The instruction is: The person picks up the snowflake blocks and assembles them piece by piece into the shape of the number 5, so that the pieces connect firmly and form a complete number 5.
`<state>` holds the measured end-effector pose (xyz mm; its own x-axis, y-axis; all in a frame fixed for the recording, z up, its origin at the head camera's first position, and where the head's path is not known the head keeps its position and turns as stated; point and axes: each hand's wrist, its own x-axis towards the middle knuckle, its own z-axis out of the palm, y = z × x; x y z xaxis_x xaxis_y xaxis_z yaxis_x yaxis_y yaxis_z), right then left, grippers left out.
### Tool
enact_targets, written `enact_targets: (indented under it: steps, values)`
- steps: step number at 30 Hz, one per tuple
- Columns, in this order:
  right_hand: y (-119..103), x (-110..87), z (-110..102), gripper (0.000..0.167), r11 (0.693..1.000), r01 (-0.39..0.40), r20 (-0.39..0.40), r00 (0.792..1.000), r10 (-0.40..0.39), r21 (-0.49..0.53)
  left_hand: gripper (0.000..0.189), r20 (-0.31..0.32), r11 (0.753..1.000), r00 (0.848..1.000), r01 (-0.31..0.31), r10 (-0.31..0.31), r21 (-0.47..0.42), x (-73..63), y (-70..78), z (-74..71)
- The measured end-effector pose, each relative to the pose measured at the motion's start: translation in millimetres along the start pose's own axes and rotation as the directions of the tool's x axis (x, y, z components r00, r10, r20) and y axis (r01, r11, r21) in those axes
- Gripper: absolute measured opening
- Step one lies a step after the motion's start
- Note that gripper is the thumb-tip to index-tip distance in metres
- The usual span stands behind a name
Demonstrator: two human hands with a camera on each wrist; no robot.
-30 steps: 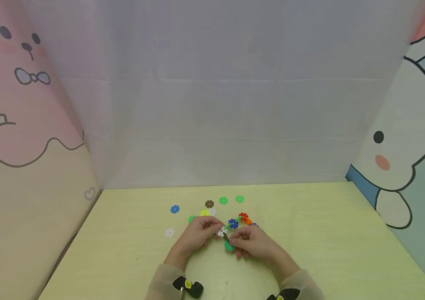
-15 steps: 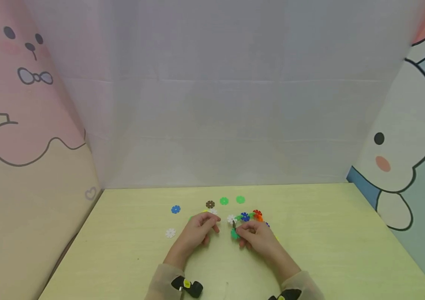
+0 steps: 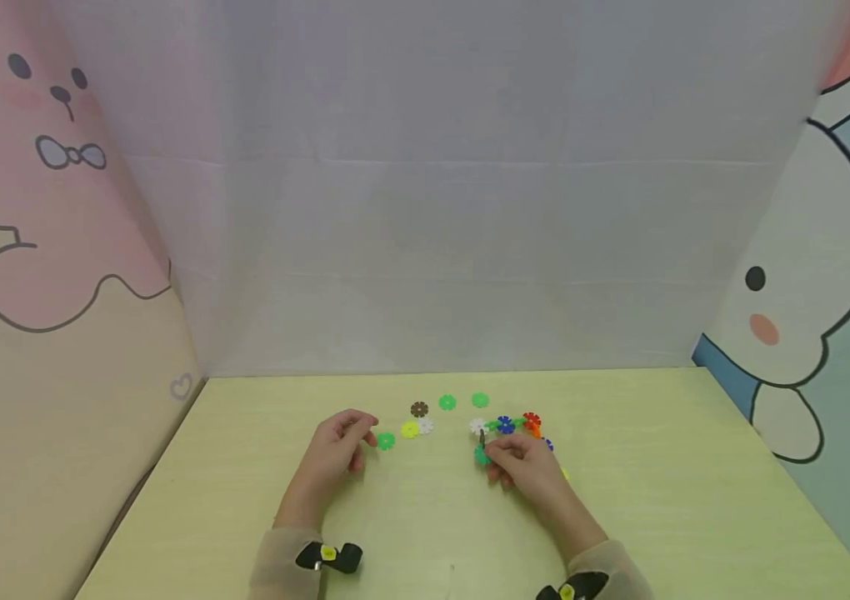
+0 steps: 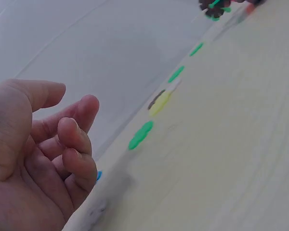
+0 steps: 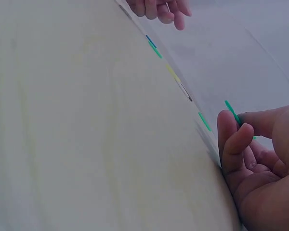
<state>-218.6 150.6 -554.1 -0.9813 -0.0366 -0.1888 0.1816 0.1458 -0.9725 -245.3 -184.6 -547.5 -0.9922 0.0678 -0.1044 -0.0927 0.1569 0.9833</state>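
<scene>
My right hand pinches a green snowflake disc between thumb and fingers. That disc belongs to a chain of slotted plastic discs: a dark brown one edge-on, then a white disc, a blue disc, a red disc and an orange disc. The far end runs partly hidden behind the right hand. Holding nothing, my left hand hovers with loosely bent fingers beside a loose green disc. In the left wrist view its thumb and fingertips stand apart.
Loose yellow, white and brown discs lie close together on the pale table. Two more green discs lie farther back. A blue disc shows behind the left fingers. Patterned side walls and a white back sheet enclose the table.
My left hand has let go of the chain and moved left, uncovering the loose green and yellow discs. My right hand has carried the chain right and slightly away.
</scene>
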Motion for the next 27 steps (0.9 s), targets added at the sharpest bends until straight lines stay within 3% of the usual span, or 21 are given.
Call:
enact_targets:
  steps: [6,11,17,22,27]
  values:
    - [-0.2,0.4,-1.6,0.016,1.0,-0.008,0.006,1.0,0.008,0.022,0.028,-0.069,0.982,0.997,0.035,-0.023,0.185,-9.8,-6.9,-45.5]
    - [-0.4,0.0,-2.7,0.018,0.999,-0.006,0.017,1.0,0.006,0.038,0.038,-0.02,0.939,1.0,0.021,-0.015,0.343,-17.9,-14.7,-68.3]
    - [-0.1,-0.1,-2.9,0.018,0.999,0.006,0.033,0.999,-0.007,0.037,0.044,0.049,0.912,0.997,0.041,-0.066,0.407,-26.3,-17.2,-72.3]
    - [-0.7,-0.1,-2.5,0.018,0.999,0.014,0.041,0.999,-0.015,0.033,0.035,0.091,0.893,0.996,-0.04,-0.002,0.449,-22.9,-18.4,-70.3]
    - [-0.2,-0.2,-2.8,0.018,0.999,0.008,0.047,0.999,-0.01,0.048,0.029,0.076,0.892,0.997,-0.051,0.019,0.448,-19.5,-19.3,-66.7]
